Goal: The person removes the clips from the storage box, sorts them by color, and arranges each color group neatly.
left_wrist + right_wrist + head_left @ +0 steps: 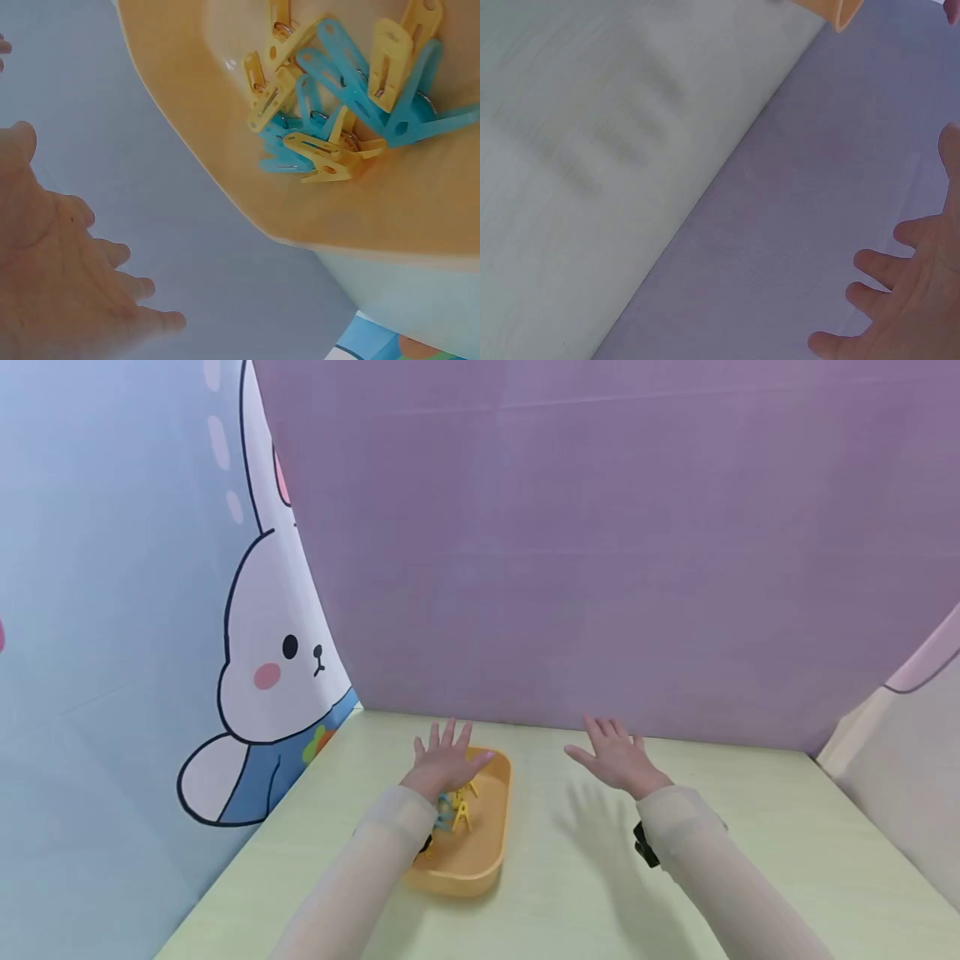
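An orange-yellow plastic basket (487, 835) stands on the table, left of centre. Inside lie several yellow clothespins (322, 154) and blue clothespins (345, 75) in a loose heap. My left hand (442, 767) hovers above the basket with its fingers spread, holding nothing; its sleeve hides part of the basket in the head view. To the right of the basket, my right hand (618, 762) is held over the table, fingers spread and nothing in them. Its shadow falls on the tabletop below.
The pale green table (540, 893) ends at a purple curtain (600, 568) at the back. On the left hangs a blue cloth (97, 610) with a cartoon rabbit (277, 635). A whitish cloth (907, 760) closes off the right side.
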Demonstrator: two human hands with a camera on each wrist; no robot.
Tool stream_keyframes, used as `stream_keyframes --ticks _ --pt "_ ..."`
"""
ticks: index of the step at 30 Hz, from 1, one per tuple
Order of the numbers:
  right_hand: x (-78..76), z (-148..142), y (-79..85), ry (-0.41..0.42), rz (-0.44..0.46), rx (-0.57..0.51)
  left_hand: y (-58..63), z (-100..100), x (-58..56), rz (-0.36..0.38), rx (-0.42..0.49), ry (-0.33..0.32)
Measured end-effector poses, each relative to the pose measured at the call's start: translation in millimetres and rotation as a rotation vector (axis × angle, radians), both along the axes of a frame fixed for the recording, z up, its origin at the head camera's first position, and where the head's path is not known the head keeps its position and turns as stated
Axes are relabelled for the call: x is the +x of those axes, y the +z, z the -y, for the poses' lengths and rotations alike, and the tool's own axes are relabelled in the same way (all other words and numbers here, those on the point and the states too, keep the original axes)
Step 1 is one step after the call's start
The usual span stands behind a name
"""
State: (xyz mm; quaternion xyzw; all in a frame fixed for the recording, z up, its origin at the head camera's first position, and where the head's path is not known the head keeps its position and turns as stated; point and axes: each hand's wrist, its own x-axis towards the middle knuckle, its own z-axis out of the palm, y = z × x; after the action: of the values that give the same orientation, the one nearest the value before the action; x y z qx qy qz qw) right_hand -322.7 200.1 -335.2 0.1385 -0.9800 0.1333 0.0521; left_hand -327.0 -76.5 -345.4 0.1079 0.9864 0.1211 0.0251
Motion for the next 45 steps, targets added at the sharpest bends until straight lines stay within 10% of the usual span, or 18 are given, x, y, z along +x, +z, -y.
stream_keyframes --ticks 45 --pt "-5.4 39 -3.3 0.098 0.124 -0.112 -15.9 40 14.3 0.076 0.047 0.099"
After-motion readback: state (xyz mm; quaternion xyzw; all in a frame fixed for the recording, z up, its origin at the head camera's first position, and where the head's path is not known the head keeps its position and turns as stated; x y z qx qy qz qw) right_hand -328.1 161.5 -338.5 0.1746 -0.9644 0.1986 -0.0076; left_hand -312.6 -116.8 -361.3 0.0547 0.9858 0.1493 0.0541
